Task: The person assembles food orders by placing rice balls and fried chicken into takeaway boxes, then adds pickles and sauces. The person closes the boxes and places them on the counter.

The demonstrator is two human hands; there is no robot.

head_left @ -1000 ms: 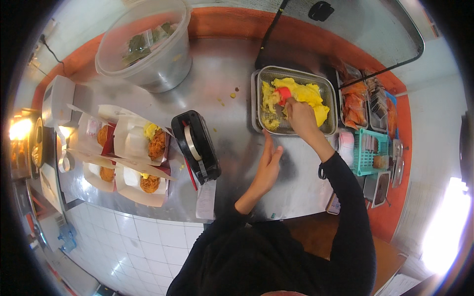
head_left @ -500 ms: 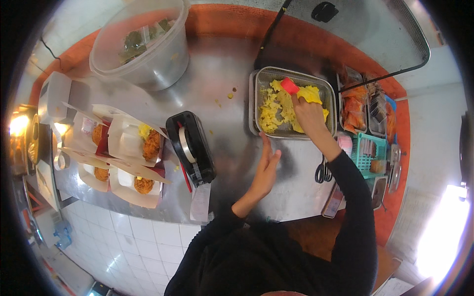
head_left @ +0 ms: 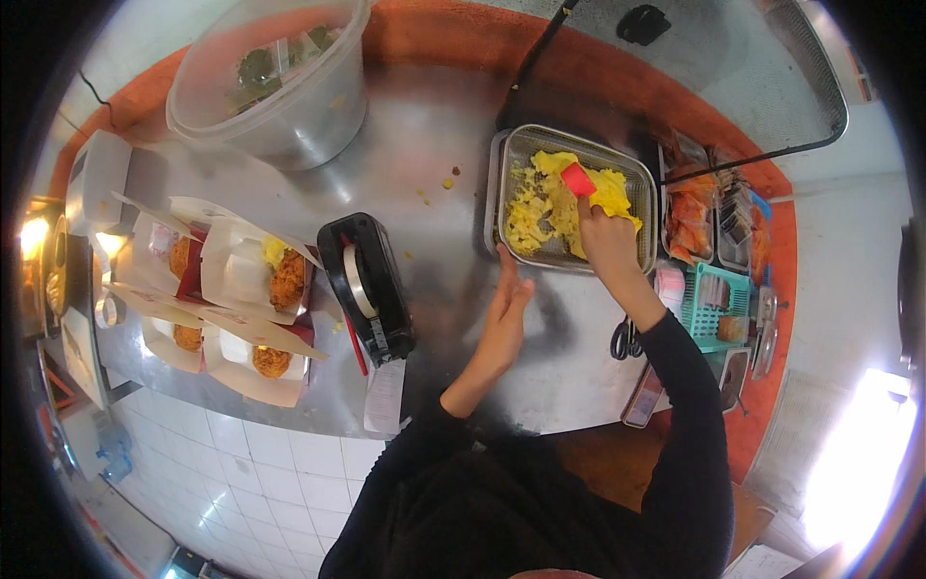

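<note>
1. Head view, hands: right hand (head_left: 606, 234) is gripping a red-handled tool (head_left: 577, 179) w/ fingers clenched round it, working inside the steel tray (head_left: 502, 193) of yellow scrambled egg (head_left: 550, 205). Left hand (head_left: 506, 299) is lying flat & released on the desk (head_left: 424, 145), fingertips touching the tray's near left corner, steadying it.
2. Head view, egg: it's sitting in the tray at desk centre-right, broken into chunks; bare metal is showing along the tray's left side, so some looks already taken out, but plenty is remaining.
3. Head view, boxes: four open white meal boxes (head_left: 253, 280) are waiting at the left. Each is holding rice & a fried brown piece; only the upper right one is showing a yellow bit of egg (head_left: 275, 251). Judging by that, approx one box is served, three are still lacking egg, none closed.
4. Head view, other: black tape dispenser (head_left: 365, 287) is standing between boxes & tray; big clear tub (head_left: 270, 87) w/ greens is sitting far left; scissors (head_left: 625, 338) are lying beside the right forearm.
</note>
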